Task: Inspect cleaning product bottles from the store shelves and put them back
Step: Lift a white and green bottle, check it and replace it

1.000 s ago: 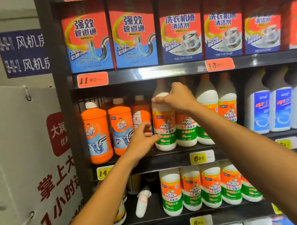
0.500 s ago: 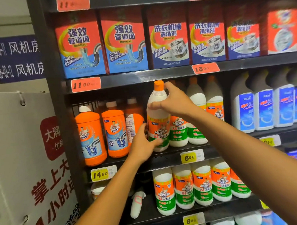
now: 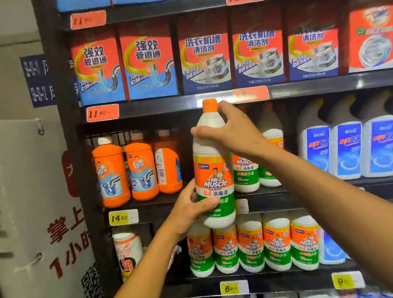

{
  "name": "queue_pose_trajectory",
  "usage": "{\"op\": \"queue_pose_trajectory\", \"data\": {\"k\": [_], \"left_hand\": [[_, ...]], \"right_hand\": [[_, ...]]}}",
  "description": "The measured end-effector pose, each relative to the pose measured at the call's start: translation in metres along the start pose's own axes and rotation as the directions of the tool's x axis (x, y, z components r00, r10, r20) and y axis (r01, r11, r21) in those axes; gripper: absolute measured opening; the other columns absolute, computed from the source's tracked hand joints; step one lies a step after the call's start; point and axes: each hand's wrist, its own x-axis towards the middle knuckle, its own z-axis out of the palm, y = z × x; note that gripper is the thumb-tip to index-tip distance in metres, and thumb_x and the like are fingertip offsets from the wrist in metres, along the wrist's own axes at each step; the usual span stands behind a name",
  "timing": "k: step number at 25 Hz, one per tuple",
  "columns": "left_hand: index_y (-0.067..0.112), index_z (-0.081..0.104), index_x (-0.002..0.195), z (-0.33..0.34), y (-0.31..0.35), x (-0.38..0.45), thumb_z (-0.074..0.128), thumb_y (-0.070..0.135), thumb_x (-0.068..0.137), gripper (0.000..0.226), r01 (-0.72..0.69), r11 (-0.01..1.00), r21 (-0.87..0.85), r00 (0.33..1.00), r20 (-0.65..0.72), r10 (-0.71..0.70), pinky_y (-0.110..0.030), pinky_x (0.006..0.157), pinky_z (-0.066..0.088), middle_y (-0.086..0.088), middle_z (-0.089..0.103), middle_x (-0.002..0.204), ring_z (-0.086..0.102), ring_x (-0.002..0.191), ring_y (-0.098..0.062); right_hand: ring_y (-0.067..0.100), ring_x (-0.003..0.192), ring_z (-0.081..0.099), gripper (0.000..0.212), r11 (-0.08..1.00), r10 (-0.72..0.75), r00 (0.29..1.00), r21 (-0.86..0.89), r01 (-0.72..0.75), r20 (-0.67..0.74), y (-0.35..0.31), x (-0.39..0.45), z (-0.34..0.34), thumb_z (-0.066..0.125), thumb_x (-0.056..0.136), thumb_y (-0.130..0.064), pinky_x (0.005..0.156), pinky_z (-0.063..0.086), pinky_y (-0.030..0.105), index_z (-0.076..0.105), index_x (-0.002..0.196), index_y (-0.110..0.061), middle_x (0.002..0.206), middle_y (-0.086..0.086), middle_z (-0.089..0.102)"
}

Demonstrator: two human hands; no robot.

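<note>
Fingers of the right hand [image 3: 233, 133] curl round the neck and shoulder of the Mr Muscle 84 disinfectant bottle [image 3: 214, 177], just below its orange cap [image 3: 210, 105], thumb across the front. Lower down, the left hand [image 3: 191, 207] grips the base, its thumb lying over the green band of the label and its fingers hidden behind. So clamped at both ends, the bottle hangs upright in front of the middle shelf [image 3: 171, 203], clear of it, label facing the camera. Its long axis runs vertically between the two hands, right above, left below. Behind it, to the right, matching bottles [image 3: 246, 176] stand in their row; orange drain cleaner bottles [image 3: 124, 172] stand to the left. Judging from this, turning the bottle for inspection means rotating it about that vertical axis, and returning it means pushing straight away into the gap at the row's left end.
</note>
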Motion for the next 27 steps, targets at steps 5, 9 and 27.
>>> {"op": "queue_pose_trajectory", "data": {"k": [5, 9, 27], "left_hand": [[0.011, 0.061, 0.119, 0.077, -0.009, -0.025, 0.088, 0.034, 0.05, 0.078, 0.036, 0.967, -0.254, 0.984, -0.16, -0.078, -0.043, 0.076, 0.059, -0.016, 0.073, 0.107, 0.07, 0.095, -0.032], [0.011, 0.063, 0.119, 0.12, -0.004, -0.04, 0.089, 0.037, 0.051, 0.077, 0.106, 0.953, -0.285, 0.967, -0.192, -0.165, -0.038, 0.069, 0.059, -0.016, 0.074, 0.107, 0.073, 0.09, -0.027], [0.014, 0.073, 0.114, 0.192, -0.018, -0.06, 0.081, 0.065, 0.061, 0.074, 0.226, 0.831, -0.508, 0.947, -0.085, -0.31, -0.046, 0.083, 0.058, -0.018, 0.072, 0.108, 0.072, 0.091, -0.03]], "right_hand": [[0.01, 0.086, 0.071, 0.048, 0.944, 0.133, 0.961, 0.264, -0.197, 0.244, 0.021, -0.017, -0.035, 0.069, 0.078, -0.064, 0.07, 0.059, 0.027, 0.054, 0.106, -0.027, 0.104, -0.001, 0.068], [0.021, 0.076, 0.075, 0.038, 0.551, 0.179, 0.879, 0.695, -0.462, 0.442, 0.045, -0.048, -0.047, 0.065, 0.084, -0.051, 0.065, 0.061, 0.035, 0.063, 0.104, -0.019, 0.088, 0.007, 0.076], [0.026, 0.078, 0.074, 0.041, 0.32, 0.211, 0.815, 0.75, -0.579, 0.539, 0.08, -0.102, -0.085, 0.063, 0.09, -0.049, 0.066, 0.06, 0.04, 0.065, 0.112, -0.014, 0.09, 0.011, 0.076]]}}
